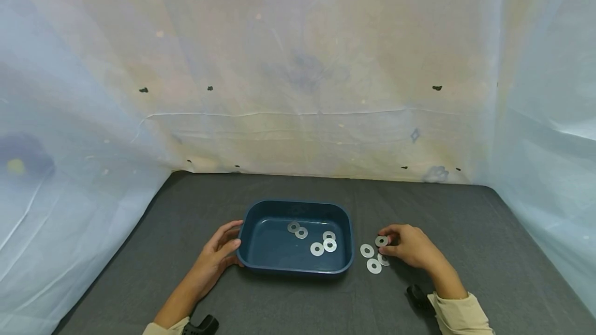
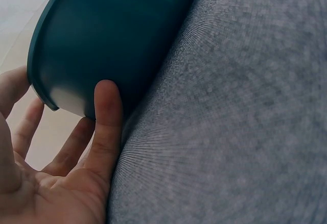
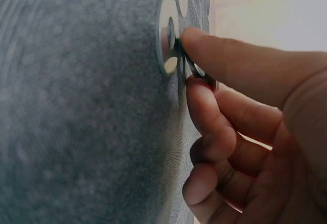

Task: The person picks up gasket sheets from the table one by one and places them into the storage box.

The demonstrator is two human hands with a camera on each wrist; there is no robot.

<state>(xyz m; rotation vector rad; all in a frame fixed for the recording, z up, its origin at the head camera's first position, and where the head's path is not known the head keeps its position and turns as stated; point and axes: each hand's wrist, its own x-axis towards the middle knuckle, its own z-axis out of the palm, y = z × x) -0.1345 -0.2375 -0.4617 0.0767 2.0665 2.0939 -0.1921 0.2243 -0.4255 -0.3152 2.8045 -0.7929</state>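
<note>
Tray (image 1: 274, 255): blue, rounded corners, standing on grey cloth (image 1: 298, 306).
Tray contents: five flat washers (image 1: 325, 245), two left of centre overlapping, three to the right.
Left hand (image 1: 215, 258): fingers extended, resting against the tray's left end.
Right hand (image 1: 411, 245): thumb and forefinger pinching a washer (image 1: 377, 241), apparently one only, seen nearly edge-on from the wrist.
Loose washers (image 1: 370, 268): three, on the cloth between tray and right hand.

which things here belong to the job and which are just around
In the job:
blue tray, left hand touching it
five washers in the tray
three washers beside it
washer pinched in the right hand

Just around:
grey cloth
patterned backdrop
black wrist devices
</note>
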